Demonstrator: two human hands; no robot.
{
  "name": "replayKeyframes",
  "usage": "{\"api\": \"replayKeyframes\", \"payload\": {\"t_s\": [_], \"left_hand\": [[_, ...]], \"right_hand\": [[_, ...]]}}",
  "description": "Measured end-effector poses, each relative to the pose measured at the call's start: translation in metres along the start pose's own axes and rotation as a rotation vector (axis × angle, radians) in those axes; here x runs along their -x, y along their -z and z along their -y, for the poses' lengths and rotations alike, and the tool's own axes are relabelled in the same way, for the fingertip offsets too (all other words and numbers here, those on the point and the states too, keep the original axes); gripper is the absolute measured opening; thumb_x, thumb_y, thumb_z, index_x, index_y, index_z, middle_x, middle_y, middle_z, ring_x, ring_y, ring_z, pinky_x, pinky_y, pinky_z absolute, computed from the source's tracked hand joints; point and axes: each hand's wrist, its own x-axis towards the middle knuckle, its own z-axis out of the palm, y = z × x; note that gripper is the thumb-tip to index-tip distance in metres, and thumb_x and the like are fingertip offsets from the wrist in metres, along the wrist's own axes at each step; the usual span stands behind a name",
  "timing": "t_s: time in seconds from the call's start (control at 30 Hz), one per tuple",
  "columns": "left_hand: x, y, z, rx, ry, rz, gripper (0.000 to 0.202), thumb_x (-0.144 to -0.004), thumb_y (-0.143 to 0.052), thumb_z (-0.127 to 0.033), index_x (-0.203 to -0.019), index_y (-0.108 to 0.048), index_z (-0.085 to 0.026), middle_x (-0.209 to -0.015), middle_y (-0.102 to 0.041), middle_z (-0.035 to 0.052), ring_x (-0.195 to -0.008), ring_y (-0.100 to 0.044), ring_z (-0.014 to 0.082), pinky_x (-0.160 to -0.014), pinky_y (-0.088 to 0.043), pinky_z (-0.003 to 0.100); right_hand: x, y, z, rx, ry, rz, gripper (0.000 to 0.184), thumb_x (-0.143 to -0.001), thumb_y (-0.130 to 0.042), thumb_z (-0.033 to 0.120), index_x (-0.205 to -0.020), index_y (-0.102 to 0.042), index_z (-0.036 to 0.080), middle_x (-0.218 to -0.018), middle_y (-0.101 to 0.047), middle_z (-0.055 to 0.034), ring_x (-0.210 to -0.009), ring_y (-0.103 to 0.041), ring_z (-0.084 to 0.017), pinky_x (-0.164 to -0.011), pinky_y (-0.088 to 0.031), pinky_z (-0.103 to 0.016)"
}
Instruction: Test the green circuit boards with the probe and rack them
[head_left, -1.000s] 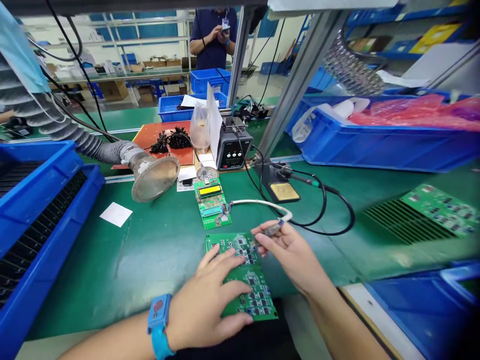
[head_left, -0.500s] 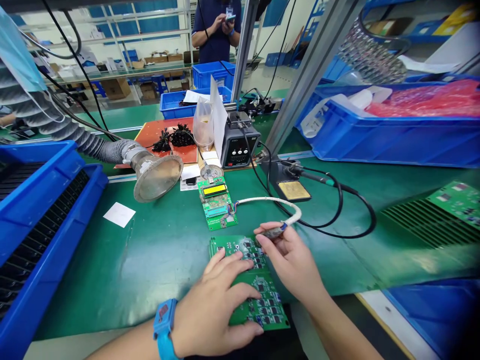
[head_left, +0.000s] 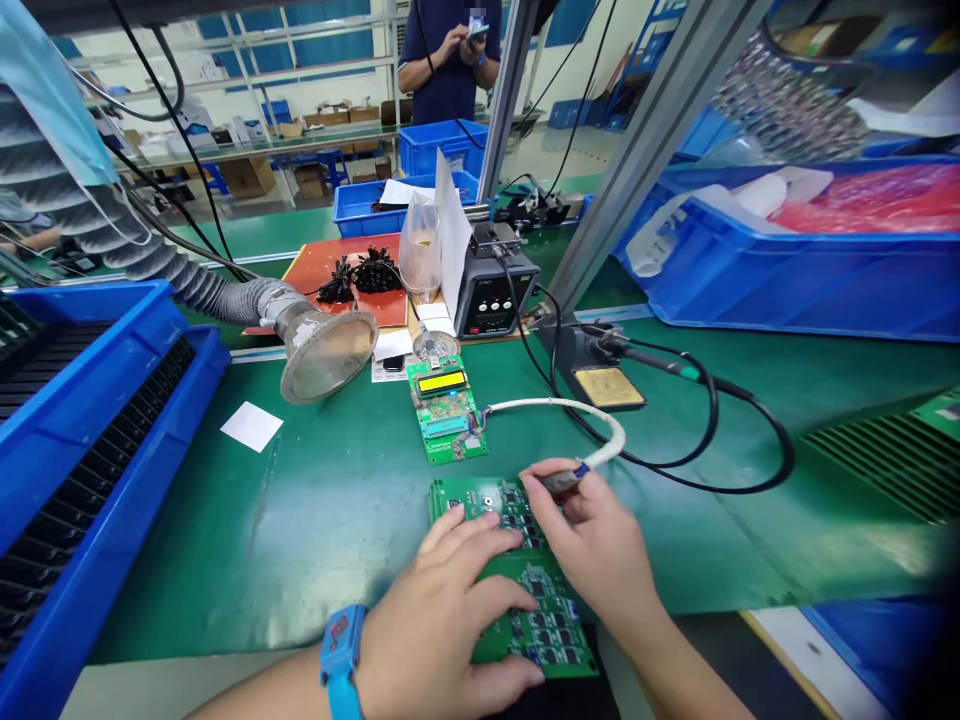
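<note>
My left hand (head_left: 442, 640), a blue wristband (head_left: 341, 660) around its wrist, rests with its fingers (head_left: 480, 535) spread and pressed down on a long green circuit-board panel (head_left: 555, 625) near the front edge of the green tabletop (head_left: 225, 520). The panel's long axis runs away from me, tilting slightly right as it nears me. My right hand (head_left: 592, 540), nearer the panel's far end, pinches a slim dark plug (head_left: 561, 482) on a white cable (head_left: 555, 405) between thumb and fingertips, holding it just over that end, its tip pointing left.
</note>
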Motion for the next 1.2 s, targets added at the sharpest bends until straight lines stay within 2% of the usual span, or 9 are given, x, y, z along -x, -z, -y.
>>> {"api": "replayKeyframes", "payload": {"t_s": [0.1, 0.2, 0.3, 0.47, 0.77, 1.03, 1.13, 1.2], "left_hand": [[0.0002, -0.0002, 0.0004, 0.012, 0.002, -0.009, 0.040, -0.083, -0.067, -0.044, -0.115, -0.056, -0.023, -0.143, -0.045, 0.0066, -0.137, -0.035, 0.0260, -0.116, -0.018, 0.051], [0.0005, 0.0001, -0.0001, 0.028, 0.011, -0.015, 0.043, -0.078, -0.073, -0.045, -0.109, -0.055, -0.020, -0.144, -0.044, 0.0104, -0.137, -0.036, 0.0264, -0.117, -0.017, 0.051], [0.0006, 0.0007, -0.0009, 0.035, 0.017, -0.006, 0.037, -0.075, -0.077, -0.041, -0.097, -0.057, -0.019, -0.145, -0.042, 0.0126, -0.137, -0.035, 0.0278, -0.116, -0.016, 0.052], [0.0011, -0.0003, 0.0000, 0.054, 0.008, -0.010, 0.022, -0.074, -0.079, -0.035, -0.084, -0.065, -0.022, -0.144, -0.043, 0.0096, -0.135, -0.037, 0.0307, -0.113, -0.016, 0.058], [0.0061, -0.0056, 0.0034, 0.049, -0.060, -0.104, 0.007, -0.079, -0.075, -0.029, -0.086, -0.075, -0.028, -0.137, -0.052, 0.0065, -0.134, -0.038, 0.0315, -0.112, -0.016, 0.061], [0.0061, -0.0027, 0.0050, 0.014, -0.095, -0.054, 0.012, -0.083, -0.071, -0.026, -0.094, -0.075, -0.029, -0.135, -0.054, 0.0057, -0.134, -0.039, 0.0316, -0.111, -0.018, 0.063], [0.0058, -0.0030, 0.0045, 0.044, -0.097, -0.072, 0.011, -0.081, -0.072, -0.025, -0.091, -0.073, -0.028, -0.132, -0.056, 0.0060, -0.133, -0.040, 0.0313, -0.111, -0.018, 0.063], [0.0063, -0.0043, 0.0035, 0.068, -0.069, -0.081, 0.020, -0.078, -0.073, -0.023, -0.098, -0.069, -0.025, -0.133, -0.054, 0.0083, -0.133, -0.040, 0.0307, -0.111, -0.018, 0.062]], "right_hand": [[0.0000, 0.0008, -0.0006, -0.057, -0.001, 0.034, 0.015, -0.085, -0.059, 0.034, -0.091, -0.058, 0.020, -0.081, -0.068, -0.0048, -0.070, -0.066, -0.016, -0.065, -0.054, -0.026], [0.0013, 0.0015, -0.0027, -0.114, -0.023, 0.058, 0.015, -0.086, -0.058, 0.033, -0.094, -0.057, 0.020, -0.086, -0.068, -0.0054, -0.077, -0.066, -0.017, -0.070, -0.054, -0.028], [0.0030, 0.0010, -0.0042, -0.144, -0.046, 0.057, 0.015, -0.087, -0.058, 0.033, -0.095, -0.056, 0.021, -0.089, -0.067, -0.0056, -0.080, -0.065, -0.017, -0.073, -0.053, -0.029], [0.0035, -0.0002, -0.0033, -0.138, -0.060, 0.063, 0.015, -0.088, -0.056, 0.035, -0.094, -0.055, 0.022, -0.090, -0.066, -0.0061, -0.083, -0.064, -0.019, -0.073, -0.052, -0.031], [0.0027, 0.0007, -0.0003, -0.164, -0.057, 0.068, 0.014, -0.088, -0.056, 0.034, -0.093, -0.055, 0.022, -0.088, -0.065, -0.0050, -0.081, -0.063, -0.018, -0.073, -0.052, -0.030], [0.0017, 0.0001, 0.0015, -0.196, -0.084, 0.059, 0.017, -0.086, -0.057, 0.038, -0.091, -0.054, 0.022, -0.086, -0.066, -0.0050, -0.079, -0.063, -0.018, -0.072, -0.052, -0.030], [0.0018, 0.0002, 0.0014, -0.198, -0.083, 0.059, 0.017, -0.086, -0.057, 0.037, -0.091, -0.054, 0.022, -0.086, -0.066, -0.0048, -0.079, -0.063, -0.018, -0.072, -0.052, -0.030], [0.0017, 0.0002, 0.0015, -0.193, -0.085, 0.060, 0.017, -0.085, -0.057, 0.037, -0.091, -0.054, 0.022, -0.086, -0.065, -0.0046, -0.078, -0.063, -0.017, -0.072, -0.052, -0.030]]}}
